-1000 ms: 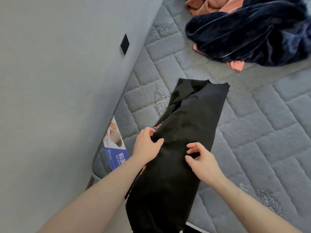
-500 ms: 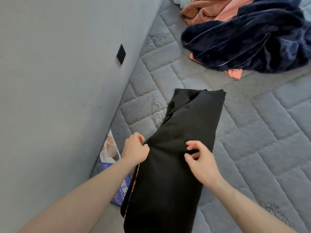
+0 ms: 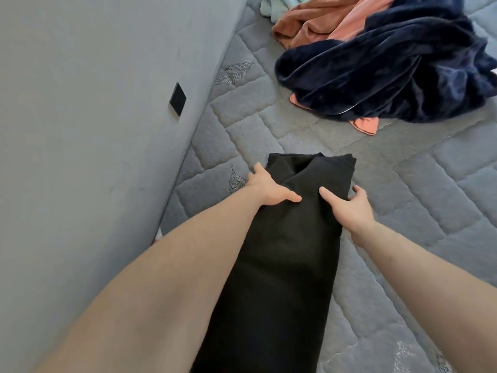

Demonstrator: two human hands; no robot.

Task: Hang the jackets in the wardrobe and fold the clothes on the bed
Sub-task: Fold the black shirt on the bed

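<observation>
On the grey quilted bed (image 3: 403, 200), close to the wall, a long black garment (image 3: 282, 265) lies in a narrow strip, and the left hand (image 3: 269, 188) and right hand (image 3: 347, 208) each grip one side of it near the far end. It looks like the folding step, so next both hands should bring that far end back toward the person, keeping the edges even. No words or labels can be read anywhere.

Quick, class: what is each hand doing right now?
Left hand: grips the left edge of the black garment.
Right hand: grips its right edge, thumb on top.
</observation>
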